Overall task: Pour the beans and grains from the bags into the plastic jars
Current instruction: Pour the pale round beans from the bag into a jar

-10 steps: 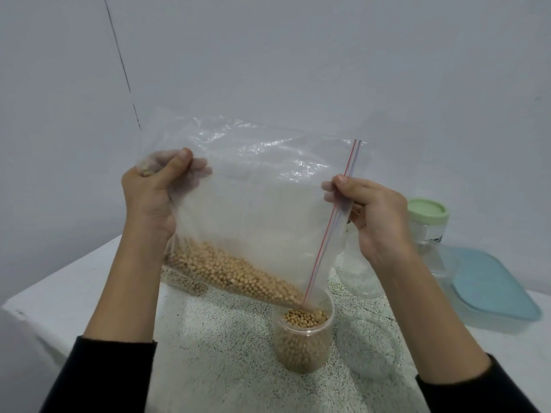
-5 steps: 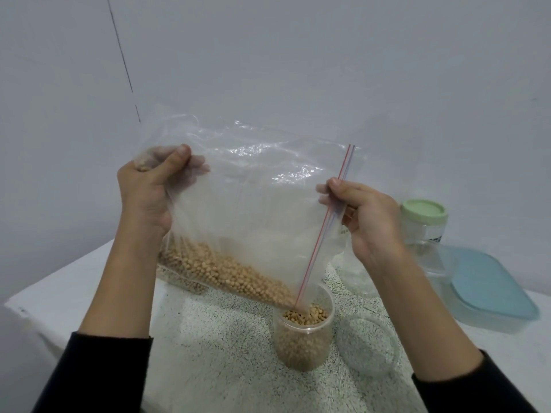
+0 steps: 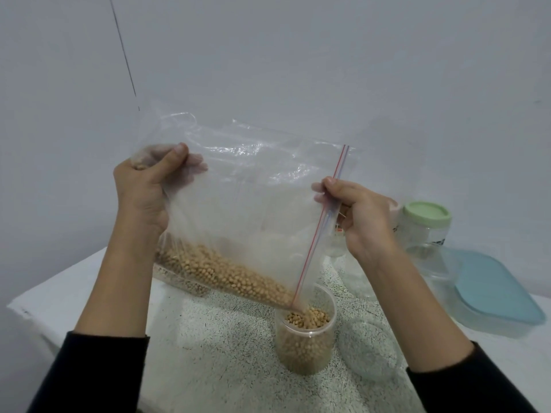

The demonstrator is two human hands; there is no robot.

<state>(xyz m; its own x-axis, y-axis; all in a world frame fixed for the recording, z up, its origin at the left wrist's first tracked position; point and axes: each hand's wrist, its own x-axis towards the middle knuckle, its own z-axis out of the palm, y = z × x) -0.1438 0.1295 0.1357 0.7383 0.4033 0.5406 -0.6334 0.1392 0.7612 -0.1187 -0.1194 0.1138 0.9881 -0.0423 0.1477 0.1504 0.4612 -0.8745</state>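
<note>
A clear zip bag hangs tilted above the table, with tan beans gathered along its lower edge. My left hand grips the bag's upper left corner. My right hand pinches the red-and-blue zip strip on the right. The bag's lowest corner dips into an open clear plastic jar, which is nearly full of the same beans.
An empty clear jar stands right of the filled one. A jar with a green lid and a clear box with a blue lid sit at the right. Another bag of grains lies behind, on the speckled table.
The bag and both hands have sunk slightly. The level of beans in the jar has risen a little.
</note>
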